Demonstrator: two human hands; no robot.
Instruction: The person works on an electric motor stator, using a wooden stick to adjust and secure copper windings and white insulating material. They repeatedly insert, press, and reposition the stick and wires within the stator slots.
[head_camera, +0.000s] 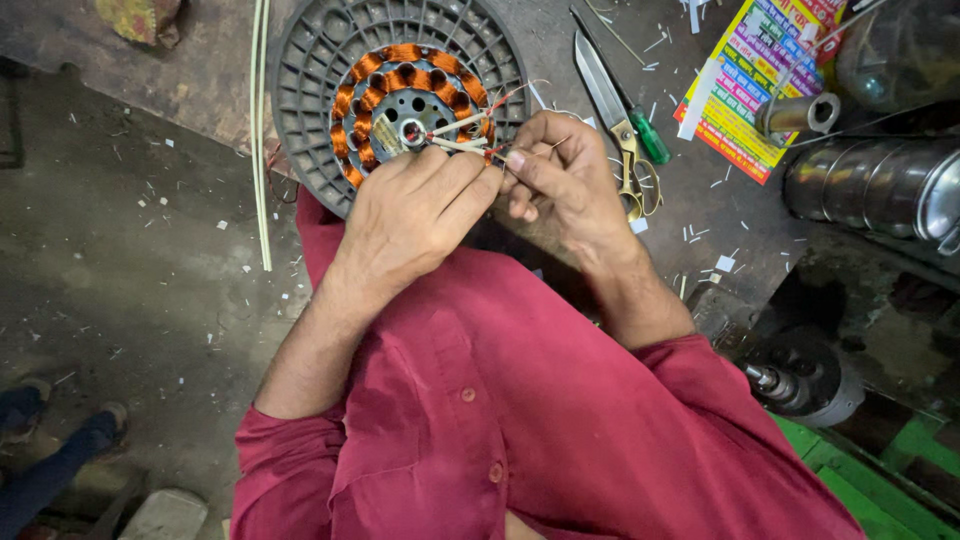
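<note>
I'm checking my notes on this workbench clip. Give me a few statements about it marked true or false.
1. Both hands work at the thin wires beside the copper windings. True.
2. The scissors are held in the right hand. False: they lie on the bench beside it.
3. The windings sit inside a grey ribbed round housing. True.
4. The left hand holds the green-handled screwdriver. False: it lies on the bench by the scissors.
</note>
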